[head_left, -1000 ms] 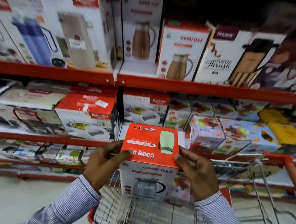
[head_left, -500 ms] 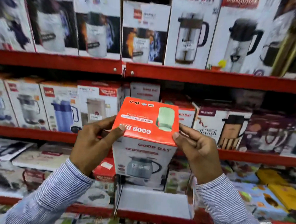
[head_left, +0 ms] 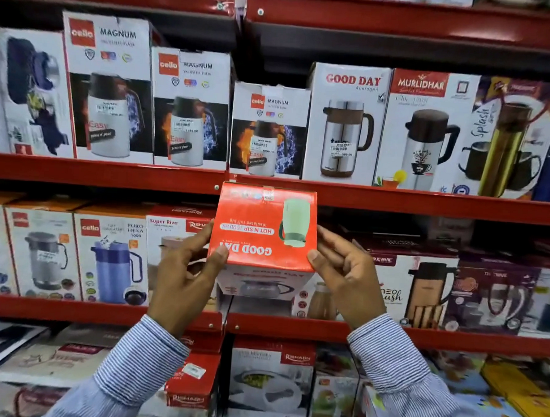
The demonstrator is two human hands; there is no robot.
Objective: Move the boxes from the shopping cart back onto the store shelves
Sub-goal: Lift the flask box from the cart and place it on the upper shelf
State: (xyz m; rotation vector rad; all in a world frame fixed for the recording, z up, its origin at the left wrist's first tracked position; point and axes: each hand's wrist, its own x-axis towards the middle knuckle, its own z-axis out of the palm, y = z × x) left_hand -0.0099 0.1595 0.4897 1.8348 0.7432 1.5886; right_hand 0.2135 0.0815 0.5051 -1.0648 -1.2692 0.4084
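The person holds a red-topped Good Day jug box up in front of the red store shelves, one hand on each side. The left hand clasps the box's left edge, its fingers curled closed with the thumb tip pressed on the red top panel near the "GOOD DAY" lettering. The right hand grips the right edge the same way, its thumb on the top panel's near right corner and the other fingers wrapped along the side. Both wrists come out of blue-and-white striped sleeves.

The box is tilted so its red top faces the camera, with the print reading upside down and a pale green jug pictured on it; its white front face with a jug picture shows just below. It hangs in the air in front of the middle shelf, its far edge overlapping the red rail above that shelf, and does not appear to rest on anything.

On the shelf above stand three Cello Magnum flask boxes in a row, then a taller Good Day box and a Murlidhar box to the right. On the middle shelf, left of the held box, stands a Cello Puro Hexa box. Rishabh boxes fill the lower shelf beneath the hands.
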